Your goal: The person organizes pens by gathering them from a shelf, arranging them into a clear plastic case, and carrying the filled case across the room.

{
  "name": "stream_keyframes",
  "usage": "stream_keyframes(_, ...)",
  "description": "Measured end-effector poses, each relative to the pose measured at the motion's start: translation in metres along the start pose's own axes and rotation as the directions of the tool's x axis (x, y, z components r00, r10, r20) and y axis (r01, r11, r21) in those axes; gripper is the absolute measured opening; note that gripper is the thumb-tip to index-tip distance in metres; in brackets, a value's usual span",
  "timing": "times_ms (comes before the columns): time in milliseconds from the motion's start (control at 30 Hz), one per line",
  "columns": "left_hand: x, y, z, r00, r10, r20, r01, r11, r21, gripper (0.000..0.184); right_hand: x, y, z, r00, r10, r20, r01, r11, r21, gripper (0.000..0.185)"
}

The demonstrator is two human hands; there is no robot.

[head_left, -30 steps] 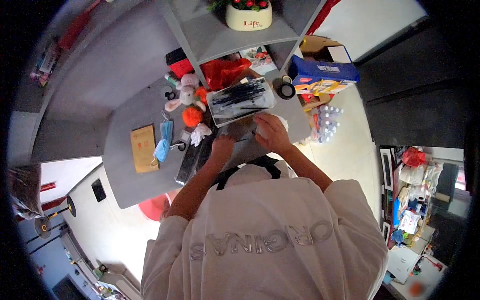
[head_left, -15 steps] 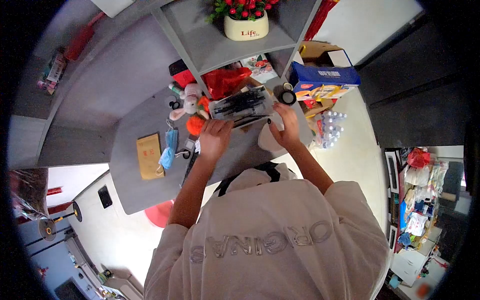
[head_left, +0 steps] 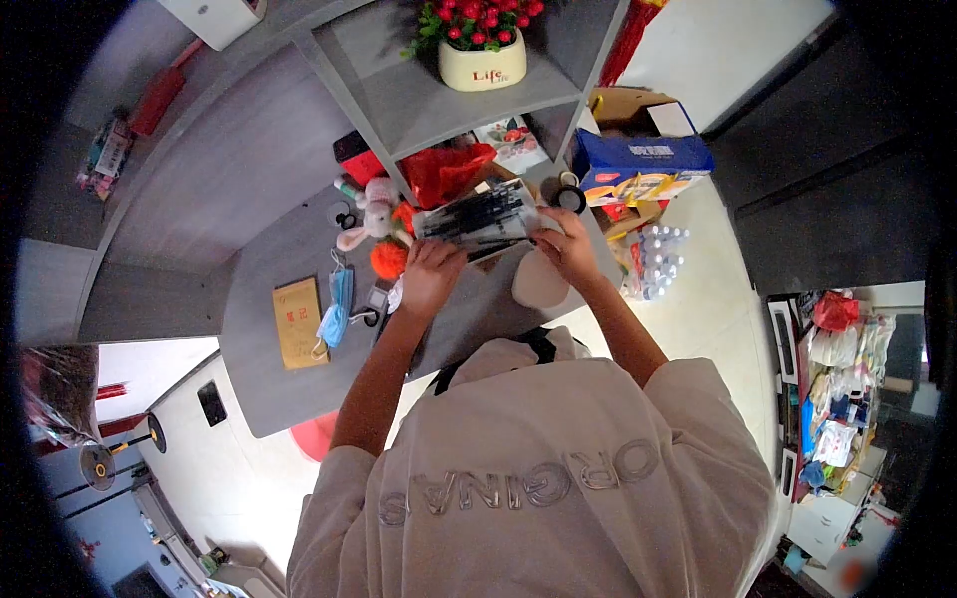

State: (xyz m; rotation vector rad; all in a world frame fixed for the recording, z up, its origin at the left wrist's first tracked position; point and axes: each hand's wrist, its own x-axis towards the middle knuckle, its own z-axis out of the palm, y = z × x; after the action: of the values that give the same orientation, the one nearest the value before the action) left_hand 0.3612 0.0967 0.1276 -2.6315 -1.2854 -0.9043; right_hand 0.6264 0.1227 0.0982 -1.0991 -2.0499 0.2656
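Observation:
A clear plastic box [head_left: 431,221] filled with black pen-like sticks [head_left: 486,209] is held over the grey desk, slightly tilted. My left hand [head_left: 436,271] grips its near left corner with the fingers curled. At the right end, my right hand [head_left: 566,246] pinches the box between thumb and fingers. A round pale disc [head_left: 539,280] lies on the desk just below my right hand. Beside the box on the left are a plush rabbit [head_left: 377,211] and an orange fluffy ball [head_left: 388,261].
On the desk [head_left: 259,384] lie a brown envelope [head_left: 300,322] and a blue face mask [head_left: 338,302]. A shelf with a potted red-berry plant [head_left: 482,68] stands behind. A red plastic bag [head_left: 446,171] is under it. To the right are a blue carton [head_left: 646,159] and bottles [head_left: 658,261].
Both hands are now on the box's ends; my right hand's thumb and fingers have closed on its right end. The dark sticks at its near edge sit closer in. The view has shifted slightly.

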Motion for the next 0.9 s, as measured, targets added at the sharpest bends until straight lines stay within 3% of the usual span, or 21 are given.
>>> stream_keyframes(167, 0.000, -0.005, 0.004, 0.999, 0.030, 0.022, -0.028, 0.998, -0.052, 0.016, 0.031, 0.002, -0.005, 0.986, -0.136, 0.092, 0.132, 0.990, 0.044, 0.014)
stream_keyframes(267, -0.001, -0.004, 0.006, 1.000, -0.001, 0.008, 0.002, 0.999, -0.054, 0.018, 0.039, 0.009, -0.009, 0.959, -0.196, 0.207, 0.186, 0.980, 0.064, 0.024)
stream_keyframes(467, -0.002, -0.002, 0.006, 0.995, -0.084, -0.050, 0.081, 0.995, -0.054, 0.023, 0.033, -0.001, -0.024, 0.968, 0.025, 0.251, -0.038, 0.998, 0.049, 0.065)
stream_keyframes(667, -0.003, 0.000, 0.007, 0.988, -0.148, -0.050, 0.146, 0.988, -0.051, 0.026, 0.029, -0.002, -0.018, 0.951, 0.083, 0.298, -0.100, 0.994, 0.043, 0.087)
stream_keyframes(900, -0.008, 0.002, 0.010, 0.980, -0.174, -0.099, 0.173, 0.985, -0.019, 0.035, 0.040, 0.002, -0.018, 0.945, 0.024, 0.327, -0.050, 0.996, 0.071, 0.104)
